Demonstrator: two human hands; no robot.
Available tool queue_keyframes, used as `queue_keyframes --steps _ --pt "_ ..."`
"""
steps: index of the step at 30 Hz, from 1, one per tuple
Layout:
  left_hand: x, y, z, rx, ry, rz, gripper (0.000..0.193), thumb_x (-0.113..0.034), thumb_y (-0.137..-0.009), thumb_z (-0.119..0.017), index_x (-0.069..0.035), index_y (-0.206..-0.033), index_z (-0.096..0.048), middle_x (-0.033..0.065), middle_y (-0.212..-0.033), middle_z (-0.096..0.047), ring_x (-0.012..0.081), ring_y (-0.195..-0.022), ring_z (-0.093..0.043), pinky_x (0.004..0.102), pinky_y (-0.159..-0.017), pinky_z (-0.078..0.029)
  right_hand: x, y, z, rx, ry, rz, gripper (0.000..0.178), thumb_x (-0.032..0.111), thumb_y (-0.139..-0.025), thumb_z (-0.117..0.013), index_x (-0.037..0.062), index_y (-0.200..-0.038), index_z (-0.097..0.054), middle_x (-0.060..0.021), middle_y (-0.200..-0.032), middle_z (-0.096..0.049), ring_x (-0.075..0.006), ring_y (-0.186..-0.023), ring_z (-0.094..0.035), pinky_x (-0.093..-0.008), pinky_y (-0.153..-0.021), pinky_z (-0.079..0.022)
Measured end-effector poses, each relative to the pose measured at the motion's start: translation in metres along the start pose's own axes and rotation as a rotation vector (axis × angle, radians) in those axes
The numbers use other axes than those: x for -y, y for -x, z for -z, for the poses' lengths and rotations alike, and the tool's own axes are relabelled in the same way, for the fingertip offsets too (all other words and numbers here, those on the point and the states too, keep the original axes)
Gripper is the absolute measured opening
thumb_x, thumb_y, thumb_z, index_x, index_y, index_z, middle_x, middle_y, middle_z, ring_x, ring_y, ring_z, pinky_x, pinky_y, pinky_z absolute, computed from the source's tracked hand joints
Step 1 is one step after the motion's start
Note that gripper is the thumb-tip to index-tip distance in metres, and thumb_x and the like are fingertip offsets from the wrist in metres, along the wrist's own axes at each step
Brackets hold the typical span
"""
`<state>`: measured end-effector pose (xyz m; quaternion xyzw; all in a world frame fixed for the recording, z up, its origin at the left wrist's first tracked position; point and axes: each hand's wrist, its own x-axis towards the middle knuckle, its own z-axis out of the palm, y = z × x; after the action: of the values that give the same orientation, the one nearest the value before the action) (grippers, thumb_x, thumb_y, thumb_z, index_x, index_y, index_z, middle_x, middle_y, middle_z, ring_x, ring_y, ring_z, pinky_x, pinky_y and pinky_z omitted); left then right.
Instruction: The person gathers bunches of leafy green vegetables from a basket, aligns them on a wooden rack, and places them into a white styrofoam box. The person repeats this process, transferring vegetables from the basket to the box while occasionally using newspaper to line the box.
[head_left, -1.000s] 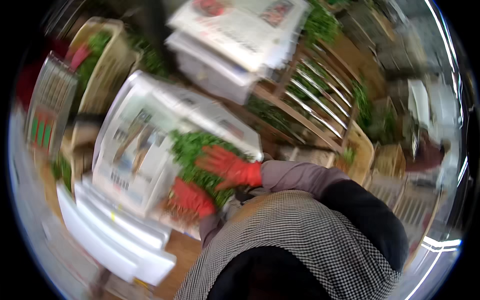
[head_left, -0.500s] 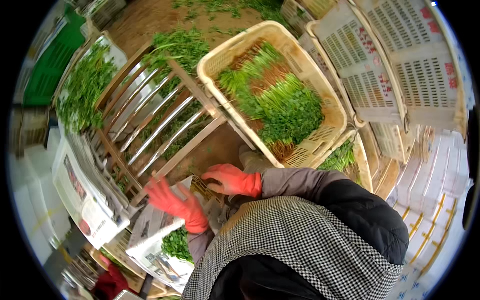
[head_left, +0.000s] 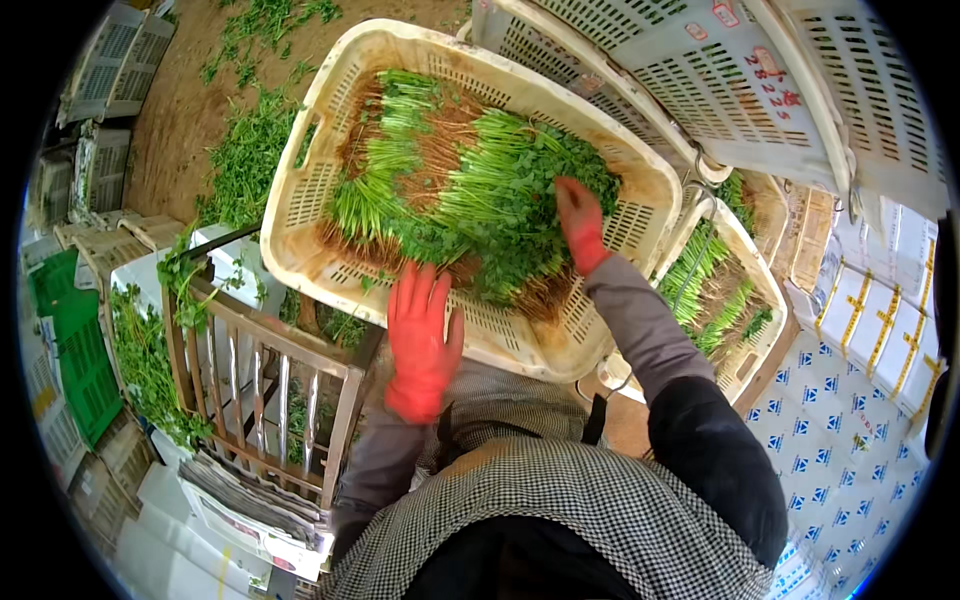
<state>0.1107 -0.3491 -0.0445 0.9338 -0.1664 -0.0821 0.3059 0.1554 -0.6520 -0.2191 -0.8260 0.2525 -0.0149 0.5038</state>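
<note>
A large cream plastic crate (head_left: pixel 290 235) holds layered bunches of leafy green stalks (head_left: pixel 500 180) with brown roots. My left hand (head_left: pixel 420 345), in a red rubber glove, is open. Its fingers lie stretched over the crate's near edge, the tips close to the leaves and roots inside. My right hand (head_left: pixel 580 225), gloved alike, is inside the crate at the right part of the leaves. Its fingers bend down against the greens and are partly hidden, so I cannot tell whether they grip any.
A slatted wooden chair (head_left: pixel 270 385) stands on the left, beside stacked newspapers (head_left: pixel 250 510). Loose greens (head_left: pixel 245 160) lie on the brown ground. A second crate of greens (head_left: pixel 745 375) is at the right, below tall upright crates (head_left: pixel 690 70). White printed boxes (head_left: pixel 830 430) are at the far right.
My view has swung toward the crate. Both hands have left the newspaper beside the chair: the left is now on the crate's near edge, the right among the greens inside.
</note>
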Motion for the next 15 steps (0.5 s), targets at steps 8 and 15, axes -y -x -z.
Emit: queue_keyframes --steps 8,15 --pt "0.066 -0.137 -0.1 0.158 -0.098 -0.242 0.04 -0.018 -0.084 -0.07 -0.005 -0.122 -0.063 0.0145 -0.131 -0.061 0.0378 -0.131 -0.049 0.0512 -0.108 -0.04 0.009 -0.118 -0.07 -0.146 0.739 0.179 0.03 0.035 -0.085 -0.07 0.0085 -0.099 -0.073 -0.0159 -0.096 -0.071 -0.0363 -0.097 -0.065 -0.0473 -0.083 -0.051" --pt "0.124 -0.158 -0.142 0.082 0.128 -0.188 0.031 -0.012 -0.083 -0.071 -0.008 -0.113 -0.068 0.0136 -0.122 -0.067 0.0402 -0.119 -0.058 0.0471 -0.099 -0.049 0.019 -0.055 0.019 -0.41 -0.004 0.008 0.032 0.026 -0.103 -0.055 0.0007 -0.116 -0.069 -0.0115 -0.105 -0.071 -0.0168 -0.092 -0.065 -0.0294 -0.083 -0.051"
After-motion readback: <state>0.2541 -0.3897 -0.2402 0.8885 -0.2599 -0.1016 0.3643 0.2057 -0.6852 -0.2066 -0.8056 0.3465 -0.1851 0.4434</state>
